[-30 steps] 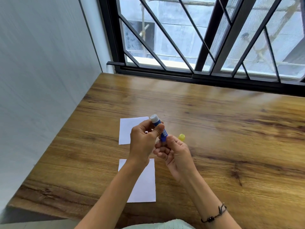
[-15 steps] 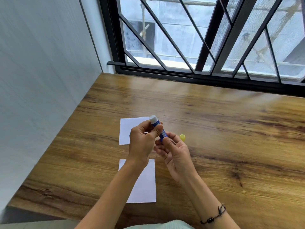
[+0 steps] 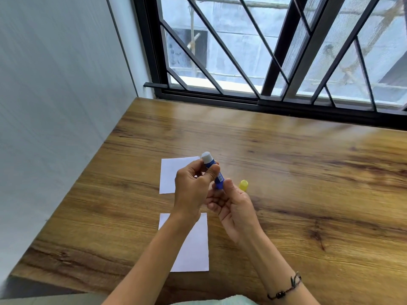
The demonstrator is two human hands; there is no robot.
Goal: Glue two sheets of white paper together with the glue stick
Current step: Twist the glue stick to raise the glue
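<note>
Two small white paper sheets lie on the wooden table (image 3: 297, 172): the far sheet (image 3: 169, 175) and the near sheet (image 3: 196, 245), both partly covered by my arms. Above them I hold a blue glue stick (image 3: 214, 171), uncapped, with its white glue tip pointing up and away. My left hand (image 3: 192, 190) grips the upper part of its barrel. My right hand (image 3: 233, 208) pinches the lower end with thumb and fingers. The yellow cap (image 3: 243, 185) stands on the table just right of my right thumb.
A white wall runs along the table's left edge. A black-framed window with a diagonal grille (image 3: 275, 62) stands behind the far edge. The near table edge is just below my forearms.
Both hands stay on the glue stick above the sheets. My right thumb and fingers have shifted slightly at the stick's lower end. The cap and both sheets have not moved.
</note>
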